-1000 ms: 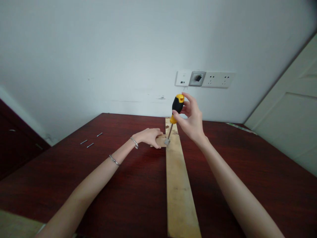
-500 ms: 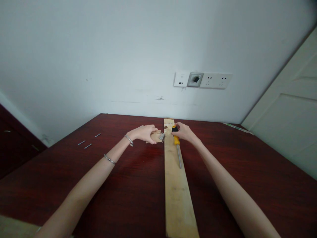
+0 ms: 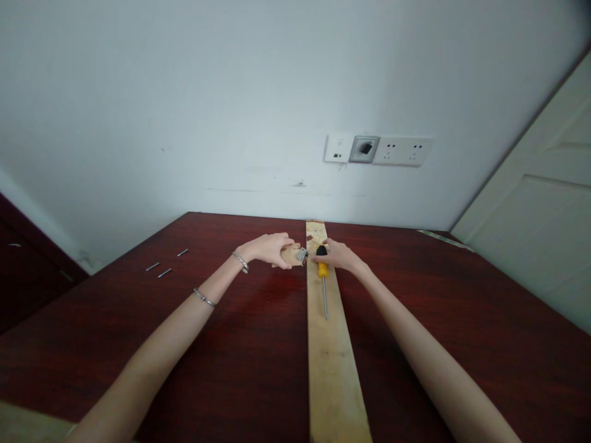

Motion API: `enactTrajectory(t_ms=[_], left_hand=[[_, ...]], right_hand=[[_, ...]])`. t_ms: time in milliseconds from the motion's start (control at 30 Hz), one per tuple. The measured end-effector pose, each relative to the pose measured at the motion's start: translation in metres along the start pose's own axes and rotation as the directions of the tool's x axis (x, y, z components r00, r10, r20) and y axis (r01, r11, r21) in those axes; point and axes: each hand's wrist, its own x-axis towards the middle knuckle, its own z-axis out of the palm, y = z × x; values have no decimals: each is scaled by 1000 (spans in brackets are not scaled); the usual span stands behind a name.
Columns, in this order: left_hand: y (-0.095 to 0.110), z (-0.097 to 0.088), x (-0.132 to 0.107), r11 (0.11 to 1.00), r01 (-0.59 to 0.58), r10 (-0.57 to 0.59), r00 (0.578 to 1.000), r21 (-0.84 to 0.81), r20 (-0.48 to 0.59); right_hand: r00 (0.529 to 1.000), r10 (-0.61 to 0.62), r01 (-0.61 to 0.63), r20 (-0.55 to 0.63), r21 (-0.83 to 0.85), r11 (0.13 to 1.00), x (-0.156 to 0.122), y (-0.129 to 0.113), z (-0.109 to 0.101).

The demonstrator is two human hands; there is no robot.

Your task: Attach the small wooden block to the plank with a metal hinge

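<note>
My left hand (image 3: 270, 249) is closed around a small wooden block (image 3: 290, 255), left of the long plank. A small metal bracket or hinge (image 3: 302, 255) sits at the block's right end, close to the plank's left edge. In my right hand (image 3: 340, 254) is a screwdriver (image 3: 322, 269) with a black and yellow handle, gripped by the handle. Its steel shaft points back toward me over the long wooden plank (image 3: 335, 381). The fingers of my left hand partly hide the block.
Three screws or nails (image 3: 165, 272) lie on the dark red table (image 3: 231, 369) at the left. A wall with sockets (image 3: 401, 151) stands behind the table. A thin pale strip (image 3: 446, 240) lies near the back right corner, beside a white door (image 3: 545, 227).
My right hand has moved the screwdriver slightly left and nearer to me, so its shaft lies more over the plank. My left hand and the block have stayed put.
</note>
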Motion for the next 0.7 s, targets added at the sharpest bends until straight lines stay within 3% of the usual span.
enactTrajectory(t_ms=[133,233,300,367,433,533,700], left_hand=[[2,-1,-1,1000,3,-3,1000,6,7],[4,-3,-2,1000,10,-10,1000,6,15],[5,-5,-3,1000,10,-10,1000,3,4],[6,-7,-4,1000,1,-1,1000,1,-23],[6,-9,-5,1000,-17,16,999,-8,-48],[7,-11,-7,998,-50,47,996,-36,-75],[11,-13,-9,996,-77,71,992,-46,-106]], right_hand=[[999,-31,30,-22,-41,999,-2,0,0],[984,-72,67,-164,-32,997,-4,-7,-5],[947,-149,158,-284,6,987,-6,-16,-11],[915,-240,276,-323,70,958,-9,-25,-17],[917,-298,346,-265,162,924,-12,-33,-21],[944,-303,328,-132,273,904,-13,-36,-21],[945,-316,322,-82,400,858,-7,-27,-13]])
